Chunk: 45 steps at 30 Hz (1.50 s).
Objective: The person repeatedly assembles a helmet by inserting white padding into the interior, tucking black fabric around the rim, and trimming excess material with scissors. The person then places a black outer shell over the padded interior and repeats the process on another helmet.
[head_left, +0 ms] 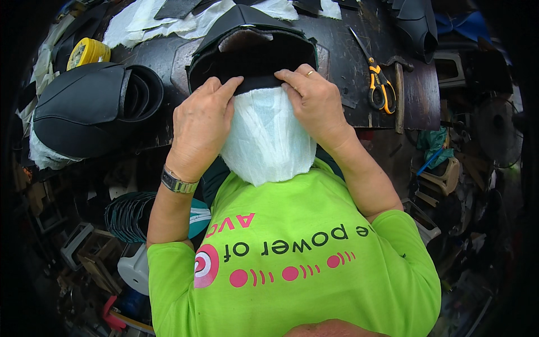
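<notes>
In front of me on the dark table stands a black, leather-like shoe upper [241, 19] with its wide opening facing me. A pale white cloth lining [269, 135] hangs out of its near edge, down over my shirt. My left hand [203, 115], a watch on its wrist, pinches the left part of that near edge between thumb and fingers. Opposite it, my right hand [319, 104], with a ring, grips the right part of the edge the same way. Both thumbs lie at the top of the cloth. The inside of the upper is mostly in shadow.
Nested black uppers [78, 104] lie at the left by a yellow tub [88, 53]. Orange-handled scissors [382, 92] and a hammer [399, 95] rest at the right. White cloth scraps [168, 25] spread along the back. A stack of dark pieces [129, 218] is below left.
</notes>
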Tool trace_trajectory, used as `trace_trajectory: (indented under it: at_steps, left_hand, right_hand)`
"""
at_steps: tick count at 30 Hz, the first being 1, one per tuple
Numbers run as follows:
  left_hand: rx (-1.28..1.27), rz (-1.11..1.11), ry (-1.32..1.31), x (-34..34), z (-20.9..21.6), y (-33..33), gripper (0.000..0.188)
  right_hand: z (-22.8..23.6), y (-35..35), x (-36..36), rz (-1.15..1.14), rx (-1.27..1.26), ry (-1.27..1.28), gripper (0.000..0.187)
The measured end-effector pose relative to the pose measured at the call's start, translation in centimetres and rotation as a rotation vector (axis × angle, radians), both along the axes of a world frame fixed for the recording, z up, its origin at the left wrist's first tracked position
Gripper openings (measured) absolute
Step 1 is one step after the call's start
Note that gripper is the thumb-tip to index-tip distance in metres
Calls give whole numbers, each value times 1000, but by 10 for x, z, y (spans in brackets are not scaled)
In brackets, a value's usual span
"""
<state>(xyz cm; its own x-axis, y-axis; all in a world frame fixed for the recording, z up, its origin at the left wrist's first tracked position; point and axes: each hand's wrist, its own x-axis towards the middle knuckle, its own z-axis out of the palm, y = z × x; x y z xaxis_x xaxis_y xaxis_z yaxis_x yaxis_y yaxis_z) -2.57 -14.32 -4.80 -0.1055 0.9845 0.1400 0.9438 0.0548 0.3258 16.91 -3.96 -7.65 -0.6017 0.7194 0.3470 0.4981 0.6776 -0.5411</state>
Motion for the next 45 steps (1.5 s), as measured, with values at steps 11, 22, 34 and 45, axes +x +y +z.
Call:
trace_trajectory:
  at_steps: [11,22,34,45]
  left_hand:
    - [120,-224,373,29,0,23,27]
    - [260,-150,7,53,-46,25,54]
    - [464,-41,-1816,7,1,-51,46]
    - [420,-120,-2201,13,-23,-42,48]
  right_hand:
    - [5,-9,3,130,138,-128,15]
    - [19,-5,37,-284,-788,545,41]
    - [40,-56,-35,439,142,323,58]
    - [28,-64,-42,521,183,237,52]
